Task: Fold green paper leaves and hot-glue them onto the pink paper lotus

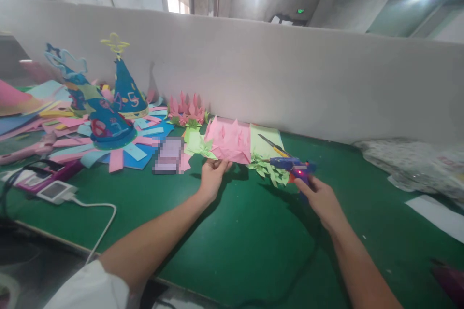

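My left hand (pixel 213 177) pinches the lower edge of a pink folded paper piece (pixel 232 141) with pointed tips. Pale green paper leaves (pixel 200 146) adjoin it on the left. In my right hand (pixel 319 198) is a blue glue gun (pixel 290 164) with a lit red light, its nozzle pointing left. The nozzle is close to a strand of green paper leaves (pixel 270 171) right of the pink piece; whether it touches them I cannot tell. Behind the gun lie yellow-handled scissors (pixel 275 147) on a pale green sheet (pixel 266 131).
Blue cone party hats (pixel 127 88) and paper strips (pixel 147 150) crowd the left, with a pink paper crown (pixel 186 108) behind. A phone (pixel 167 155) lies near my left hand. A purple power strip (pixel 50 176) with a white charger (pixel 57 192) sits front left; plastic-wrapped material (pixel 413 159) lies right.
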`<state>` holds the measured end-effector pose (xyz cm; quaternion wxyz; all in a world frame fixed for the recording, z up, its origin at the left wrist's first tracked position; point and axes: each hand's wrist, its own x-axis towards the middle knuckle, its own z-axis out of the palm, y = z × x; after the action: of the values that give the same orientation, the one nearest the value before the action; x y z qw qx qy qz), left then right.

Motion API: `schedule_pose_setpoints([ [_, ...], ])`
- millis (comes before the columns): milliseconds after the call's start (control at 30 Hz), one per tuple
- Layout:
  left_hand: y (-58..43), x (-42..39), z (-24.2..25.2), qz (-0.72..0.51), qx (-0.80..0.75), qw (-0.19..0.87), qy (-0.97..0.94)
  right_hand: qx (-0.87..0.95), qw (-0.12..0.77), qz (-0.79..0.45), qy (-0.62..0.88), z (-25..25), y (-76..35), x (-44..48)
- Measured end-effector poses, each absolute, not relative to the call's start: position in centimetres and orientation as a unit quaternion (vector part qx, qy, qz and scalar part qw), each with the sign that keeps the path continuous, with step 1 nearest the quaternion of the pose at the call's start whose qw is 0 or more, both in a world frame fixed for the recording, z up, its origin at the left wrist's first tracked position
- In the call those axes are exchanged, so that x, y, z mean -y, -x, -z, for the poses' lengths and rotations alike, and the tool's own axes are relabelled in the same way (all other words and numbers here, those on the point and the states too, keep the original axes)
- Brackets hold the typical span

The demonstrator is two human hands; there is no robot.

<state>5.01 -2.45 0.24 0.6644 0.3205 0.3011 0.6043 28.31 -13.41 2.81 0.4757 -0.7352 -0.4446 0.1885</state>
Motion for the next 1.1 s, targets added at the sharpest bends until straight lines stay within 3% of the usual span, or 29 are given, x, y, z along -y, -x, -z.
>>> schedule_pose_setpoints([
  [167,-4.9,2.1,0.0,-0.609,-0.303,0.658,-0.324,0.373,0.468,-0.28,0.75,-3.0,-30.2,13.8],
  [300,-4.9,2.0,0.2,-0.606,-0.3,0.66,-0.327,0.312,0.506,-0.174,0.785,-1.8,-32.0,13.7],
  [467,-5.0,2.1,0.3,-0.603,-0.297,0.668,-0.32,0.332,0.325,0.001,0.886,-0.4,-34.0,13.5],
  [667,-5.0,2.2,0.3,-0.608,-0.294,0.665,-0.319,0.379,0.109,0.034,0.918,-1.4,-33.1,13.8],
  [767,-5.0,2.2,0.3,-0.605,-0.296,0.666,-0.32,0.414,0.099,0.092,0.9,-2.3,-32.2,13.7],
  [900,-5.0,2.2,0.3,-0.604,-0.302,0.666,-0.318,0.614,0.143,0.18,0.755,-2.4,-31.3,12.3],
  [1100,-5.0,2.3,0.2,-0.606,-0.295,0.666,-0.318,0.702,0.07,0.168,0.688,-1.5,-29.9,10.9],
])
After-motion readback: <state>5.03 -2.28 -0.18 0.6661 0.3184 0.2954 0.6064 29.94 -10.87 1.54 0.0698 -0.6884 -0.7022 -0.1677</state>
